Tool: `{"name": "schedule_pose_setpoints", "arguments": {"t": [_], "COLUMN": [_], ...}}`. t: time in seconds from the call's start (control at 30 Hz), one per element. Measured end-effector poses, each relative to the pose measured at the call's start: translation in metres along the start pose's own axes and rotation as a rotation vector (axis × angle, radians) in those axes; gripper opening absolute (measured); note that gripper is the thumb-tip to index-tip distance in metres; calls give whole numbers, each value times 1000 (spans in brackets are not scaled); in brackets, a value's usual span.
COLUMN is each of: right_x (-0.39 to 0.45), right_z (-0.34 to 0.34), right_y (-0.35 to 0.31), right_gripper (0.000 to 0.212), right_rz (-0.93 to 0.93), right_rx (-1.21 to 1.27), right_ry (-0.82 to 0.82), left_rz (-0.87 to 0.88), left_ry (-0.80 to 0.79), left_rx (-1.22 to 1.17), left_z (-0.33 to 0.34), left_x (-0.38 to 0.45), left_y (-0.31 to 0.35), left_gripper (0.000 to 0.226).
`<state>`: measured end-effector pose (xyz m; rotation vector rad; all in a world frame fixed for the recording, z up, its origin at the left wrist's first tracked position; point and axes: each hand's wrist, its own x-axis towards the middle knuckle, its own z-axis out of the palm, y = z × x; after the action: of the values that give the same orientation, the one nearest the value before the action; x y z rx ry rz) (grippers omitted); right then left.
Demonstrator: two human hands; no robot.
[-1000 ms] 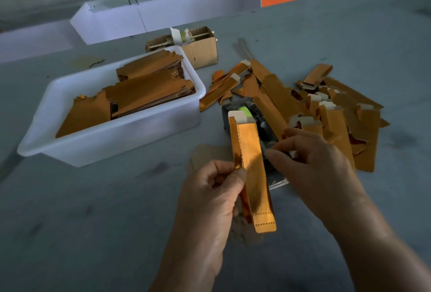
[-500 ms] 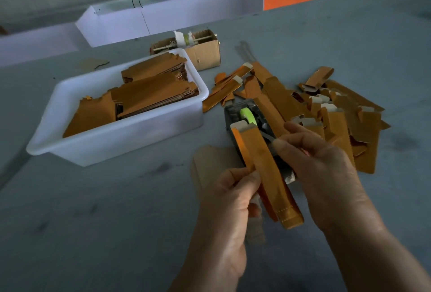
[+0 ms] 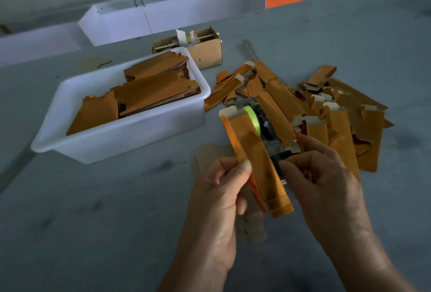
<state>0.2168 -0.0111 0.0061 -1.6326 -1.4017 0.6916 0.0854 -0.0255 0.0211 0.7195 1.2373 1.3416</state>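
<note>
While my left hand [image 3: 217,189] pinches one orange carton [image 3: 256,151] over the tape dispenser [image 3: 264,126] and my right hand [image 3: 326,182] curls at its edge, hold unclear, I judge the job midway: flat blanks [image 3: 151,91] fill the tub [image 3: 116,149], folded cartons [image 3: 338,126] pile alongside.

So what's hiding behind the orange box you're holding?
A grey tape dispenser with a green roll stands behind the orange box. The box and the right hand hide its near end.
</note>
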Motion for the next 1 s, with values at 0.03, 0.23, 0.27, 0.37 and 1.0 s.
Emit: {"name": "schedule_pose_setpoints", "arguments": {"t": [0.03,0.23,0.27,0.37,1.0], "right_x": [-1,-4,-4,-4,3], "right_z": [1,5,5,7,2], "right_y": [0,2,3,4,-8], "right_gripper": [12,18,18,15,10], "right_rz": [5,-15,-15,-8,-320], "right_rx": [12,51,53,40,-237], "right_ry": [6,41,42,32,89], "left_rz": [19,95,112,162,146], "left_ry": [-13,-101,-113,-154,-128], "left_rx": [2,238,310,523,785], "left_z": [2,9,10,12,21], "left_x": [1,5,6,8,12], "left_y": [1,10,13,18,27], "left_gripper": [5,21,17,10,6]}}
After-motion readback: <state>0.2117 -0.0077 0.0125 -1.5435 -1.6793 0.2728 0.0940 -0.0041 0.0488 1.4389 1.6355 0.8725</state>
